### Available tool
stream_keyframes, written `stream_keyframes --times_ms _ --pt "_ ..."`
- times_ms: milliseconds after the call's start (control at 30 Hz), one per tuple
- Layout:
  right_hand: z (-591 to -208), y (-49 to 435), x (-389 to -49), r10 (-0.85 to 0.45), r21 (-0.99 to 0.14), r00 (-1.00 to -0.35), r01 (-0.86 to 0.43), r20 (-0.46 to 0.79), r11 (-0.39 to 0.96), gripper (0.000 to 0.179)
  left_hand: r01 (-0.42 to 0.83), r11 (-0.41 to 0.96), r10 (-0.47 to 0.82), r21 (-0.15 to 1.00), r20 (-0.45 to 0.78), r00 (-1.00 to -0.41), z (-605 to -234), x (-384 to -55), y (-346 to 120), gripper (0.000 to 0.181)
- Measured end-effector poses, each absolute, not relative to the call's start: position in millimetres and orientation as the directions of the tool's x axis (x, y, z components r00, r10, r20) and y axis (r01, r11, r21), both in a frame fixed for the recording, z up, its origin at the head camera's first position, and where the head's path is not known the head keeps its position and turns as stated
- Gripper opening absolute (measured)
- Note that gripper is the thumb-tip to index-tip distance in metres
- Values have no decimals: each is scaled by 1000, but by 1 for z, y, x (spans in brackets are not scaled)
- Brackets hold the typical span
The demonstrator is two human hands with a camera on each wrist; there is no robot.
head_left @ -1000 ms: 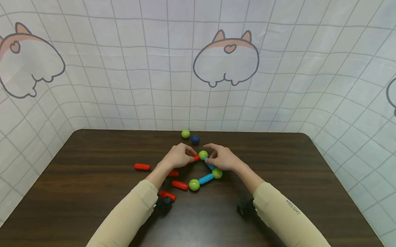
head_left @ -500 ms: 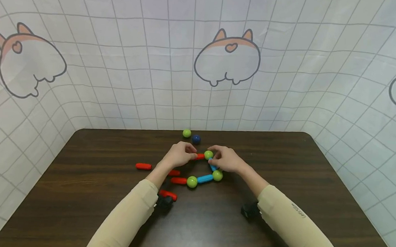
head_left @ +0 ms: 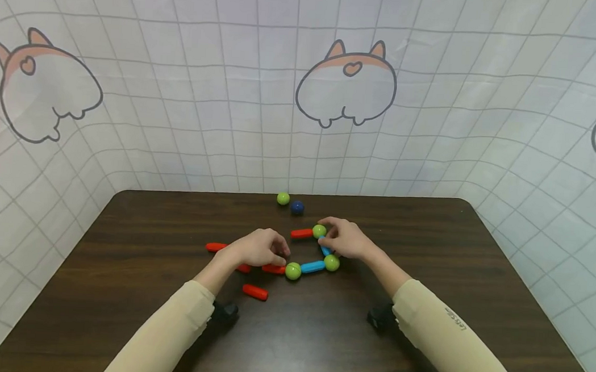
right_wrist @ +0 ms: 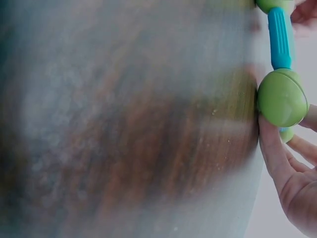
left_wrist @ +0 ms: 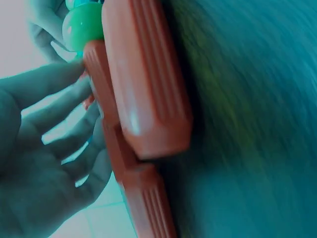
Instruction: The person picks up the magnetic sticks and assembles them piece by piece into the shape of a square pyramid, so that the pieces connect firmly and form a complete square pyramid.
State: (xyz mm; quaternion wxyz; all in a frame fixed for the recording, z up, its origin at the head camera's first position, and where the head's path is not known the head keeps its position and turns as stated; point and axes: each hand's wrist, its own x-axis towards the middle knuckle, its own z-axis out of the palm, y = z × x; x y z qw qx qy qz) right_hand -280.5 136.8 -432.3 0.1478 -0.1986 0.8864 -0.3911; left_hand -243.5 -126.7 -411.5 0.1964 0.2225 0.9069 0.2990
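A chain of toy building rods and balls lies on the table. From its far end run a red rod (head_left: 302, 233), a green ball (head_left: 319, 231), a short blue rod (head_left: 326, 250), a second green ball (head_left: 331, 262), another blue rod (head_left: 313, 267), a third green ball (head_left: 293, 271) and a near red rod (head_left: 273, 269). My right hand (head_left: 346, 239) pinches the short blue rod beside the far ball, thumb on the near side. Above the near red rod hovers my left hand (head_left: 260, 248), fingers loosely bent; the left wrist view shows them extended beside red rods (left_wrist: 148, 74).
Loose red rods lie to the left, one (head_left: 255, 292) nearer me and one (head_left: 216, 247) farther left. Another (head_left: 243, 268) is partly hidden by my left hand. A green ball (head_left: 283, 199) and a dark blue ball (head_left: 297, 208) sit near the table's back edge.
My left hand has let go of the far red rod and moved nearer to the near red rod. That rod now meets the green ball end-on. The far end of the chain has shifted right.
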Motion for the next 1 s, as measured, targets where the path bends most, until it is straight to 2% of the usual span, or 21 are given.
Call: stream_keyframes --times_ms 367,600,1000 --pt "-433 139 -280 -469 -754 -877 -239 -102 611 50 392 684 646 615 -263 -716 -412 -235 -128 18" --pt "-432 140 -279 -465 -749 -879 -240 -102 618 49 470 675 677 569 -224 -701 -415 -233 -125 6" --pt "-431 144 -277 -465 -748 -879 -236 -109 621 50 535 670 701 514 -202 -684 -419 -235 -119 18"
